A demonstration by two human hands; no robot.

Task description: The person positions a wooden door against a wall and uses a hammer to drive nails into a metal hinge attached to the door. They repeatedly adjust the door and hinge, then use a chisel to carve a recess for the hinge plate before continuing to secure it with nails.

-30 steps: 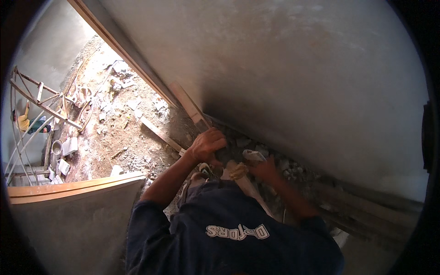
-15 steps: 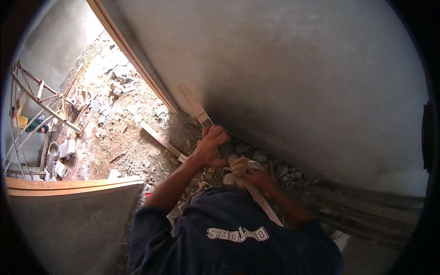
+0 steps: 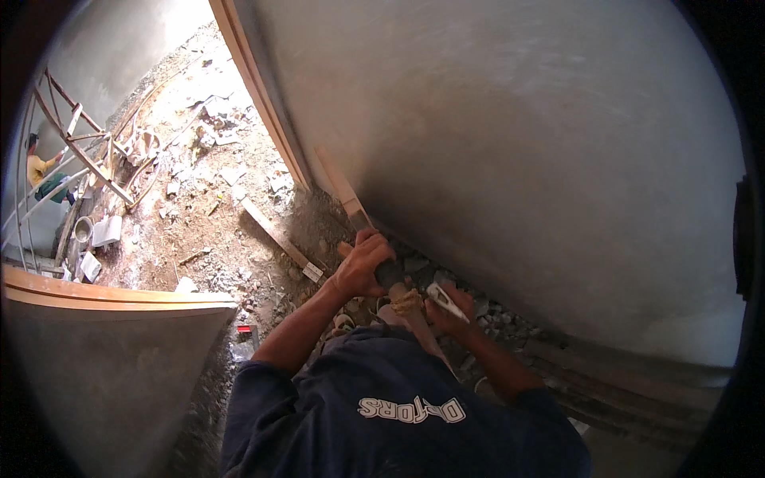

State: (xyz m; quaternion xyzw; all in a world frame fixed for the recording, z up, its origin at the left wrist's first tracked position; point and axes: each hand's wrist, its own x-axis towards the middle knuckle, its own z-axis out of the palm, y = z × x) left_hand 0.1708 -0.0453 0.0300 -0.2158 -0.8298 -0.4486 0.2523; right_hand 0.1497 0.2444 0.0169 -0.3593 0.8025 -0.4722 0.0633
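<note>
My left hand point(image 3: 363, 264) is closed around a long wooden strip point(image 3: 341, 187) that slants from the wall toward my body. Under its fingers a dark grey section point(image 3: 390, 274) shows; I cannot tell what it is. Just below, a tan, frayed-looking wrap point(image 3: 407, 302) goes round the wood. My right hand point(image 3: 462, 304) grips a pale, whitish tool with a dark slot point(image 3: 445, 299), a little right of the wrap and apart from it. Most of this tool is hidden by the fingers, so its kind is unclear.
A smooth grey wall point(image 3: 518, 143) rises ahead and right, with rubble point(image 3: 502, 327) at its foot. Another wooden strip point(image 3: 275, 233) lies on the littered ground. Wood-edged openings stand at left; beyond, a person in yellow point(image 3: 40, 171) is near a metal frame point(image 3: 84, 151) and a bucket point(image 3: 84, 229).
My right hand has moved right, away from the tan wrap, with the pale tool in it. My left hand keeps its hold on the wooden strip. The view has shifted slightly.
</note>
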